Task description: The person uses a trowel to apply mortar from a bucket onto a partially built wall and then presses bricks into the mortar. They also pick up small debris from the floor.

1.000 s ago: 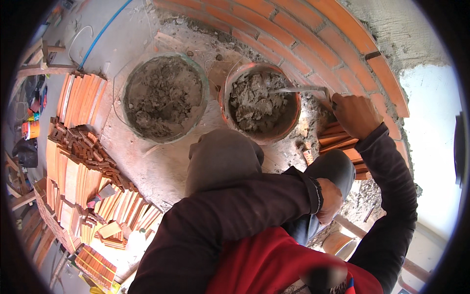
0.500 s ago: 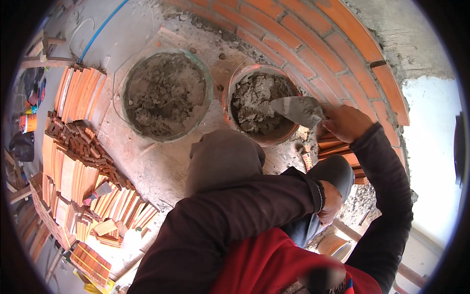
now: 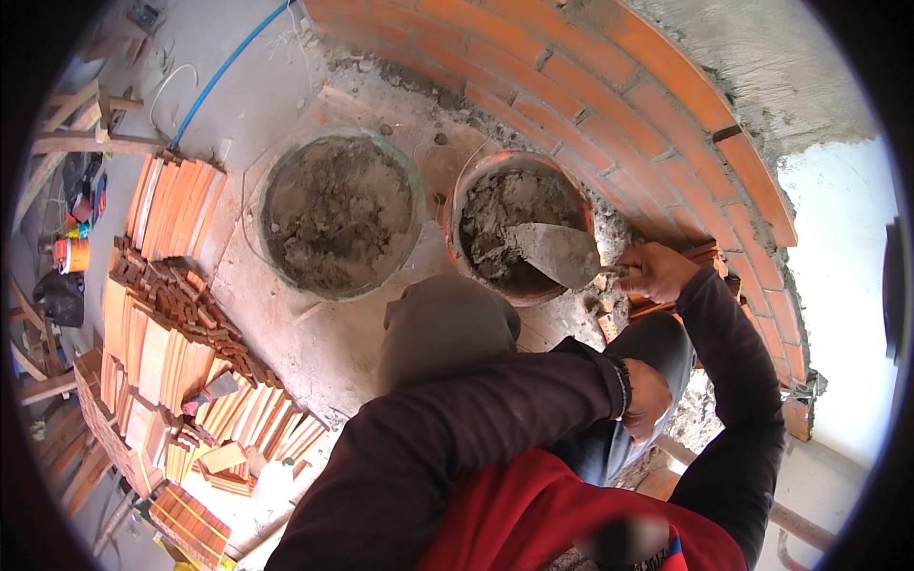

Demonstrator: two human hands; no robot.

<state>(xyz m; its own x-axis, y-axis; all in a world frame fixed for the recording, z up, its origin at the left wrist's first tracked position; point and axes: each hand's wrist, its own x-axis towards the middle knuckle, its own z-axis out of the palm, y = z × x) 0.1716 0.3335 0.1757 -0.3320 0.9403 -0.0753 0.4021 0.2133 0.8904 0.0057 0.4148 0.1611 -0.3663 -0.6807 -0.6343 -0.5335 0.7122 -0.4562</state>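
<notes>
Orange brick wall (image 3: 609, 114) stands laid in several courses, mortar (image 3: 486, 214) is left in the bucket (image 3: 519, 160), and I, monitoring remotely, read the right hand (image 3: 659, 273) gripping the trowel (image 3: 560, 255), blade overlapping the bucket, the left hand (image 3: 647, 398) at the leg (image 3: 652, 338), finger state indeterminable

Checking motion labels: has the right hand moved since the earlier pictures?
Yes: the right hand has moved left, away from the brick wall and nearer the orange-rimmed bucket.

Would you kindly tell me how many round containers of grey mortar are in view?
2: the larger green-rimmed round container, left of centre, and the smaller orange-rimmed round container to its right. Others may be hidden.
</notes>
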